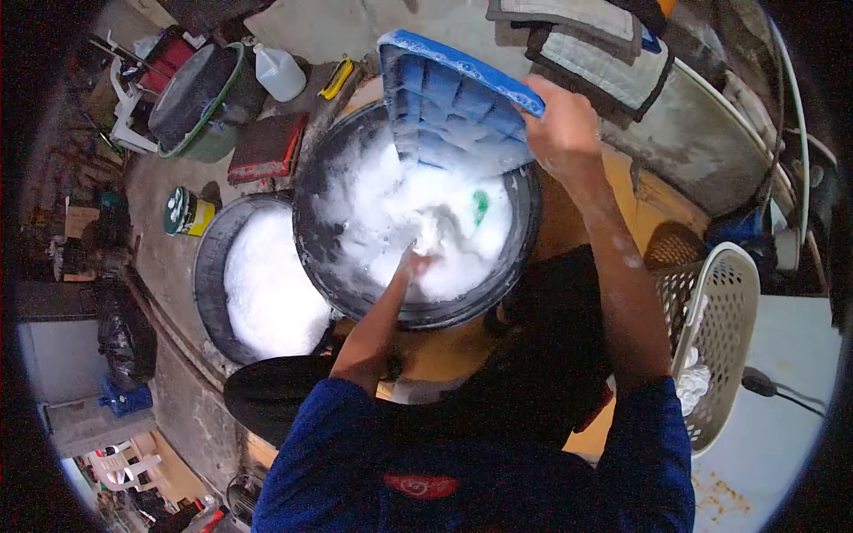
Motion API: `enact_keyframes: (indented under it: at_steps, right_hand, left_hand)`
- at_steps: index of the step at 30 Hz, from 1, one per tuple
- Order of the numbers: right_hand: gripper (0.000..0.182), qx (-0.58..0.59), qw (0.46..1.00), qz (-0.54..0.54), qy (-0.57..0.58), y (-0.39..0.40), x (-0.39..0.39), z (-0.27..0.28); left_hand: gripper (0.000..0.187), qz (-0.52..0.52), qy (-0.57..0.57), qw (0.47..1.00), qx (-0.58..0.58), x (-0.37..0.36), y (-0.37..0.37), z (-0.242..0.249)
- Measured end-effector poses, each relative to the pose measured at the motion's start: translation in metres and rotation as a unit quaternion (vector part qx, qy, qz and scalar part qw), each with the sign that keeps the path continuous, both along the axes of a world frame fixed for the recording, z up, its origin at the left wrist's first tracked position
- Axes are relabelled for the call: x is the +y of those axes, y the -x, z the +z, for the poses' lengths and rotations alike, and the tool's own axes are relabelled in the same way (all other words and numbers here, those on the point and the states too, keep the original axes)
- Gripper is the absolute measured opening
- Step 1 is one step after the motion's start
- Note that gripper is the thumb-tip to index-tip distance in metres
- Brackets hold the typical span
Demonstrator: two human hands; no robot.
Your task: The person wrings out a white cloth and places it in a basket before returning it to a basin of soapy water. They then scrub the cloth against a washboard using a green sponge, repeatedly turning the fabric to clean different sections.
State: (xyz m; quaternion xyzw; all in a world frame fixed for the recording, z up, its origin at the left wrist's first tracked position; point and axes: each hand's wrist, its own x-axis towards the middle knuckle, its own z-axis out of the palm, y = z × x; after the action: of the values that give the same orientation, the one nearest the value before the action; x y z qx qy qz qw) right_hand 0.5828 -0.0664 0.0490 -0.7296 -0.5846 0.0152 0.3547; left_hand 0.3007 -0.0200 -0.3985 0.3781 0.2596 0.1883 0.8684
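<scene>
My right hand point(562, 124) is closed around the upper right corner of a blue plastic washboard point(458, 102), which is tilted up with foam along its rim. Its lower end dips into the suds of a large black basin point(306, 222). Down in the foam, my left hand point(414, 263) is closed at a crumpled white cloth point(433, 233), with the fingers partly covered by suds. A green patch point(481, 206) shows among the foam to the right of that hand; I cannot make out what it is.
A second dark basin point(209, 275) full of white foam stands at the left. To the right is a perforated laundry basket point(724, 355) with white cloth inside. Behind are a white jug point(279, 73), a yellow-handled brush point(337, 78), a green tub point(209, 133) and a lidded bucket point(187, 211).
</scene>
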Motion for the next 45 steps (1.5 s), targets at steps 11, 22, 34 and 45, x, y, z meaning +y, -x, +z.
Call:
enact_keyframes:
  at_steps: [11, 22, 34, 45]
  right_hand:
    - [0.017, -0.018, 0.989, -0.129, -0.076, -0.012, -0.012, 0.007]
    - [0.025, -0.063, 0.973, -0.212, -0.067, -0.016, -0.022, 0.014]
    - [0.021, -0.034, 0.975, -0.216, -0.026, -0.005, -0.012, 0.012]
    - [0.029, -0.049, 0.980, -0.193, -0.028, -0.010, -0.015, 0.006]
  left_hand:
    - [0.046, 0.134, -0.368, 0.894, 0.217, 0.023, 0.078, 0.191]
    - [0.057, 0.414, -0.306, 0.847, 0.131, 0.030, 0.118, 0.377]
    - [0.040, 0.442, -0.491, 0.739, 0.135, 0.075, 0.236, 0.586]
    - [0.039, 0.524, -0.566, 0.622, 0.139, 0.052, 0.302, 0.718]
